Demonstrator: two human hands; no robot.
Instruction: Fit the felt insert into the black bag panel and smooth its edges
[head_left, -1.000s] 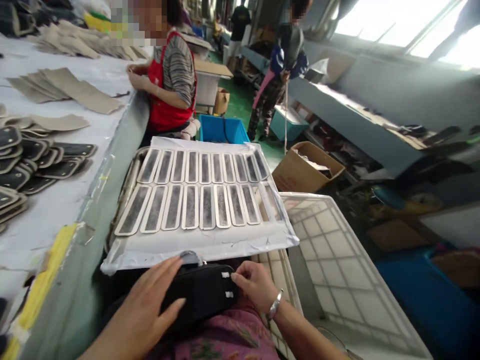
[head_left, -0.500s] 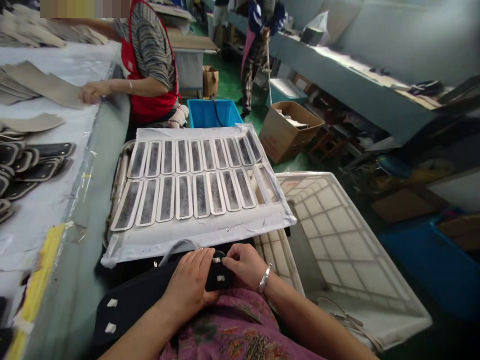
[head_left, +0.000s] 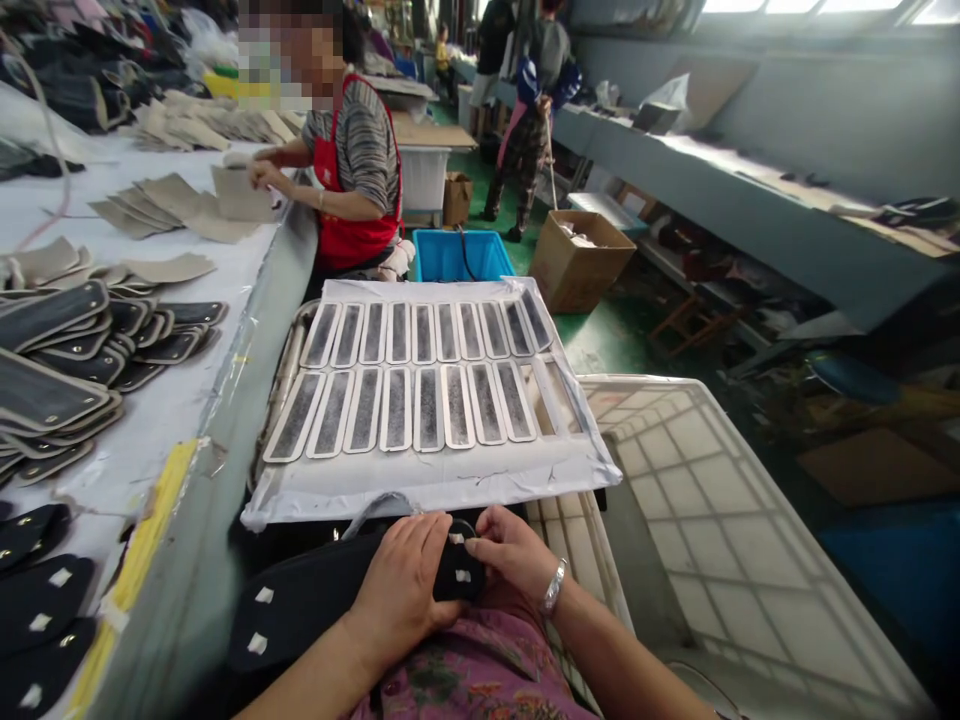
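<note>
A long black fabric piece with rounded ends (head_left: 322, 590) lies across my lap, with pairs of small white tabs showing near both ends. My left hand (head_left: 401, 580) grips it near the right end, fingers over the top and thumb along the lower edge. At that rounded end, my right hand (head_left: 514, 560) is closed with finger and thumb pinched at the rim beside the white tabs. Just beyond my hands, a white-covered board (head_left: 435, 485) carries two rows of dark strips with pale borders (head_left: 429, 410).
Stacks of dark rimmed pieces (head_left: 52, 390) and black tabbed pieces (head_left: 45, 590) lie on the left table. A co-worker in a red apron (head_left: 360, 180) handles grey pieces there. A white crate (head_left: 720, 500) stands at right; a blue bin (head_left: 461, 255) and cardboard box (head_left: 581, 262) are beyond.
The view has shifted up and left, so the scene sits further right. The co-worker's hands have come together on a grey piece. My hands keep nearly the same hold on the black piece.
</note>
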